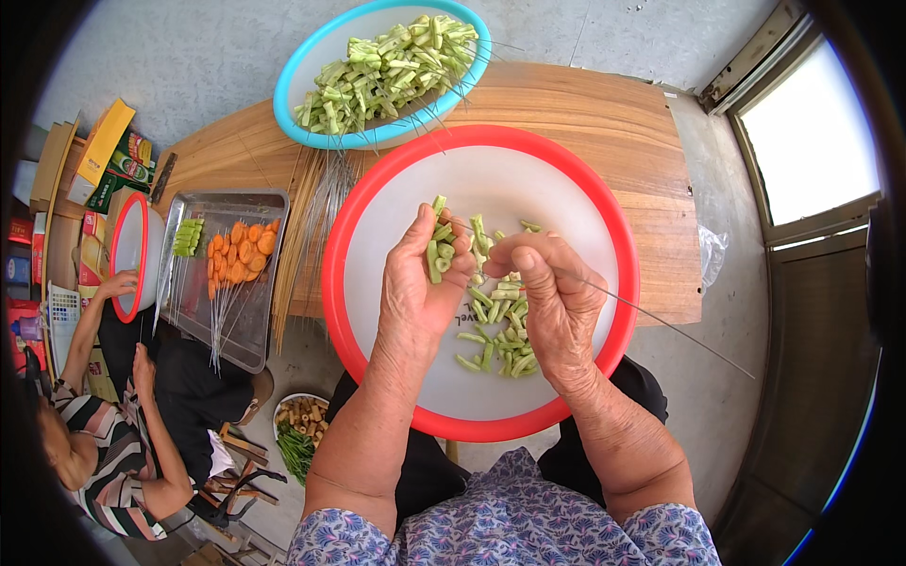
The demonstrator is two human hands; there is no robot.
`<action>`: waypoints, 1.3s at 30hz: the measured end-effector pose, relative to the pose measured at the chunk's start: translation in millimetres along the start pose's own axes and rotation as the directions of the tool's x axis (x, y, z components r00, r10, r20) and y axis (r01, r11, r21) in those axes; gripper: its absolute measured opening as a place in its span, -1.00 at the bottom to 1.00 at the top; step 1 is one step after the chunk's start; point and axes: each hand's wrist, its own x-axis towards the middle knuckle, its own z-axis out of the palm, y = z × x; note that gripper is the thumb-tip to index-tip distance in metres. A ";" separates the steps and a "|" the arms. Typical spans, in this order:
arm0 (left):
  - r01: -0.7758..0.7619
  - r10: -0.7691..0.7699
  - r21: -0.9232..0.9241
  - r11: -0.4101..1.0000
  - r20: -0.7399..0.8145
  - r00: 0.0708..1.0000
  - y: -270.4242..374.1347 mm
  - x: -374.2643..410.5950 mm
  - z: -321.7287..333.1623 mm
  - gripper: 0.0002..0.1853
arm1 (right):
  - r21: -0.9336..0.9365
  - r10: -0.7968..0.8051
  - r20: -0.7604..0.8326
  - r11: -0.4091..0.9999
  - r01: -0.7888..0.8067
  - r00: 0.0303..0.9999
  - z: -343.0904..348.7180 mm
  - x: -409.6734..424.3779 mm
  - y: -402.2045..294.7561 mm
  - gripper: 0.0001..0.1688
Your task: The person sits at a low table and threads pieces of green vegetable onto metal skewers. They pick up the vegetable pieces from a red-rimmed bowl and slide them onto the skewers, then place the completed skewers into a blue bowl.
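Observation:
Over a white basin with a red rim point(623, 283), my left hand point(432, 262) holds several cut green bean pieces point(434, 258) in its curled fingers. My right hand point(552, 283) grips a thin metal skewer point(658, 320) between thumb and fingers. The skewer's long end points out to the lower right, past the rim; its other end lies near my left fingers, where the tip is partly hidden. More cut bean pieces point(513, 339) lie in the basin below and between my hands.
An oval blue-rimmed basin point(287, 85) of skewered green pieces stands behind on the wooden table point(587, 106). To the left are loose skewers point(301, 212) and a metal tray point(248, 354) with skewered carrot slices point(244, 251). A co-worker point(113, 453) sits left beside another red-rimmed basin point(145, 247).

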 end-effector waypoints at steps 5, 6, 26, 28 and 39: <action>0.011 -0.011 0.002 1.000 -0.017 1.000 -4.3 -0.8 -1.1 -0.79 | -0.012 -0.009 0.015 1.000 0.009 1.000 2.1 -0.7 -1.7 -0.88; 0.018 -0.017 0.018 1.000 -0.053 0.998 -7.7 -4.6 4.7 -0.78 | -0.014 -0.005 0.026 1.000 0.005 1.000 3.2 -2.5 3.4 -0.87; 0.003 -0.001 0.123 0.992 -0.016 1.000 -0.9 -5.0 -0.3 -0.74 | 0.367 0.331 -0.216 0.899 -0.238 0.918 -0.6 12.8 0.0 -0.76; -0.030 0.038 0.115 0.993 -0.062 0.997 1.6 -4.7 2.1 -0.74 | 0.347 0.332 -0.200 0.904 -0.250 0.922 -3.7 12.3 -1.1 -0.75; -0.126 0.157 0.367 0.921 -0.055 0.986 6.6 -12.0 11.0 -0.74 | 0.110 0.125 -0.064 0.987 -0.117 0.990 -1.4 4.1 -5.0 -0.81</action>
